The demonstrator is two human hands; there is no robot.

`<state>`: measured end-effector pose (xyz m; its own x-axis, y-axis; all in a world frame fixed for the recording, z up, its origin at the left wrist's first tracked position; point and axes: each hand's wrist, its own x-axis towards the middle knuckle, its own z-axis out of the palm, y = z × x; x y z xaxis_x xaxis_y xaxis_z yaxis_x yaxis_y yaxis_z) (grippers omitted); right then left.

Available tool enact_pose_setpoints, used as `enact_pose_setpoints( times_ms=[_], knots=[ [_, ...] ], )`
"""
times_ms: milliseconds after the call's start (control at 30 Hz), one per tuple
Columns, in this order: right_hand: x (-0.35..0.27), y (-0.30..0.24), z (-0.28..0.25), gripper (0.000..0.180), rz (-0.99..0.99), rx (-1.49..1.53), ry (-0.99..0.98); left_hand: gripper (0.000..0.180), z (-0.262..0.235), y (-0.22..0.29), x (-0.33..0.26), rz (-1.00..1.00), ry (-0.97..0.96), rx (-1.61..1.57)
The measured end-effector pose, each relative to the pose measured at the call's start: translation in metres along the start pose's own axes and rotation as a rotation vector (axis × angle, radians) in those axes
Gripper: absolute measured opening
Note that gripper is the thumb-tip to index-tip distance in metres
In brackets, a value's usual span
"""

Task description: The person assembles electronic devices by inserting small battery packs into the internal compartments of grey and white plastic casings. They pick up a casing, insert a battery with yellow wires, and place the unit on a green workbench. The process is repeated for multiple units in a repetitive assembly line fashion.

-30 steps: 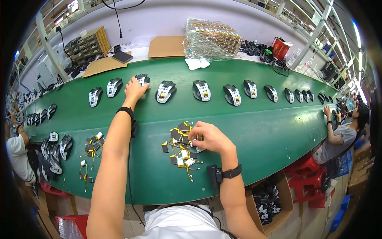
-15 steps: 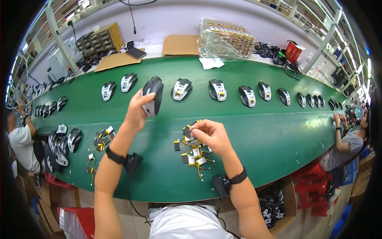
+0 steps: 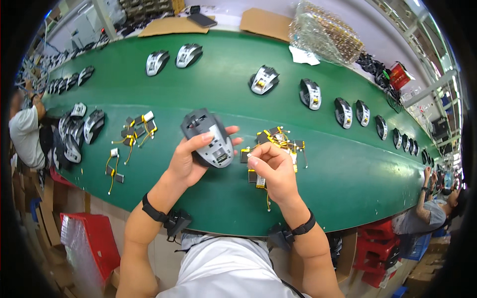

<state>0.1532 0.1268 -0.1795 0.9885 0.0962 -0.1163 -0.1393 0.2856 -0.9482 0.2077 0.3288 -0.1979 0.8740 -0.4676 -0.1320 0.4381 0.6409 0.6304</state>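
My left hand (image 3: 185, 163) holds a grey and black computer mouse (image 3: 219, 145) above the green table, its face with slots and an open recess turned up. Thumb and fingers grip it from its two sides. Just to the right, my right hand (image 3: 279, 173) is closed in a pinch, with a small white plug (image 3: 250, 154) showing at the fingertips. It looks like the end of a battery lead; the rest is hidden. Beneath and behind that hand lies a pile of small flat batteries (image 3: 260, 183) with yellow tape and thin leads, partly covered by the fingers.
More batteries (image 3: 131, 133) lie on the left of the green table (image 3: 357, 179). Mice (image 3: 264, 80) stand in a row across its far half, with others heaped (image 3: 72, 134) at the left. Cardboard (image 3: 266, 24) and bubble-wrapped trays (image 3: 325, 32) lie behind. People sit at both ends.
My left hand has brought the mouse down and nearer, turning its slotted face up. The right hand keeps its pinch close to the battery pile. The whole view has tilted and shifted.
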Motion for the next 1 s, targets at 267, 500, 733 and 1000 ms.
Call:
enact_pose_setpoints(
  times_ms=[267,500,733,1000],
  knots=[
    [-0.005,0.000,0.020,0.012,-0.177,-0.499,0.036,0.062,0.001,0.003,-0.005,-0.078,0.005,-0.073],
    [-0.003,0.006,0.028,0.021,-0.664,-1.048,-0.028,0.052,0.000,-0.003,-0.003,-0.107,0.075,0.053],
    [-0.002,0.004,0.029,0.019,-0.723,-1.194,-0.096,0.048,-0.002,-0.010,-0.001,-0.135,0.124,0.065],
    [0.001,0.010,0.028,0.017,-0.692,-1.188,-0.095,0.048,-0.006,-0.016,0.000,-0.126,0.179,0.034]
  ],
)
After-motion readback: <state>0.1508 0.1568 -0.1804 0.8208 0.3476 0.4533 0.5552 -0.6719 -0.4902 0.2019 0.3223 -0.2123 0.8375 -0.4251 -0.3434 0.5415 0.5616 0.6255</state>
